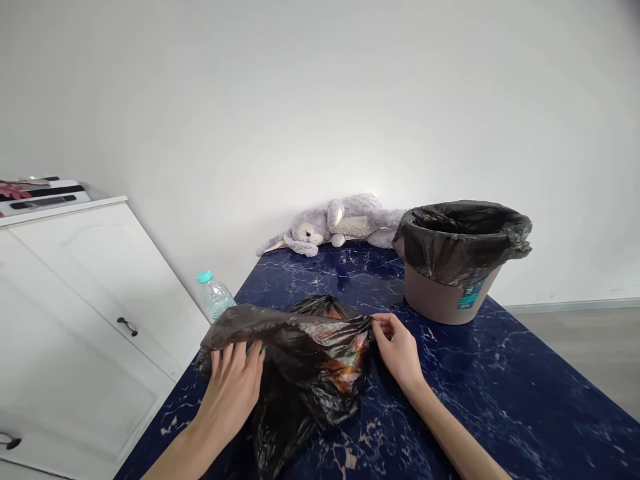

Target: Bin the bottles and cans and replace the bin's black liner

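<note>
A thin black garbage bag (300, 353) lies bunched on the dark blue marbled table (450, 400) between my hands. Something orange and brown shows through its right side, but I cannot make out what it is. My left hand (233, 380) is at the bag's left part, its fingertips tucked under the upper fold of the plastic. At the right end, my right hand (397, 347) pinches the gathered edge of the bag between thumb and fingers.
A brown trash can (435, 293) lined with a black bag stands at the back right. Behind lies a grey plush rabbit (345, 223) against the wall. A clear bottle with a teal cap (215, 293) is at the left edge, near a white cabinet (90, 320).
</note>
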A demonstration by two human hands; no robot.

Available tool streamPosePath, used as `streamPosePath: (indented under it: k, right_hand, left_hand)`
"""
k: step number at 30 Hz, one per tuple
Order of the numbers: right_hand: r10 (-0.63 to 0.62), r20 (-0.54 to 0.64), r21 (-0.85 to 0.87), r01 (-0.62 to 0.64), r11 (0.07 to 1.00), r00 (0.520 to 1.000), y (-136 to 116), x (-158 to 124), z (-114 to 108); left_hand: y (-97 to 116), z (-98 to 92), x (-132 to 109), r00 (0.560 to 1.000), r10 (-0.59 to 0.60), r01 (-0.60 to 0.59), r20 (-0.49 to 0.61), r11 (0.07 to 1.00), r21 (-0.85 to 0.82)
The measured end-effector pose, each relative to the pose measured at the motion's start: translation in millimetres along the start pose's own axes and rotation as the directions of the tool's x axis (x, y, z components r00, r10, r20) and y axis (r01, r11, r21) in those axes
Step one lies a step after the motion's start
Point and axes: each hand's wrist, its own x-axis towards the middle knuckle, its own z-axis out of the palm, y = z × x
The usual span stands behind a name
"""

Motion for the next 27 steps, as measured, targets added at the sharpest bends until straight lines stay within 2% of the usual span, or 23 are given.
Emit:
streamPosePath:
  k: [4,9,14,20,23,27]
  right_hand:
    - [-0.003,-0.002,0.006,0.003,1.000,1.000,-0.2,-0.2,0.6]
    - [-0.011,-0.002,0.008,0.011,1.000,1.000,0.6,0.0,1.1]
    - [-0.002,0.005,0.012,0.002,1.000,1.000,0.8,-0.5,0.9]
    - [0.012,-0.028,0.042,-0.011,0.999,1.000,4.1,1.2,0.2]
    - [0.030,-0.107,0.056,-0.025,0.998,0.994,10.2,8.6,-5.8]
    - [0.073,-0.211,0.068,-0.060,0.996,0.975,20.9,21.0,-17.5]
  left_hand:
    - [-11.0,-3.9,5.9,1.000,0.015,-0.015,0.003,1.000,0.021]
    - [-18.0,-0.6,2.4,0.999,-0.025,0.025,0.034,1.000,0.014]
    - [-27.5,11.1,-8.3,0.991,-0.004,-0.012,0.133,0.993,0.121]
    - [-38.2,17.8,-18.7,0.983,-0.016,0.022,0.181,0.999,-0.031]
    - [-41.1,1.3,-14.9,0.974,-0.006,0.037,0.226,0.990,-0.133]
    - [-41.6,-47.8,-1.9,0.986,0.008,0.038,0.169,0.962,-0.271]
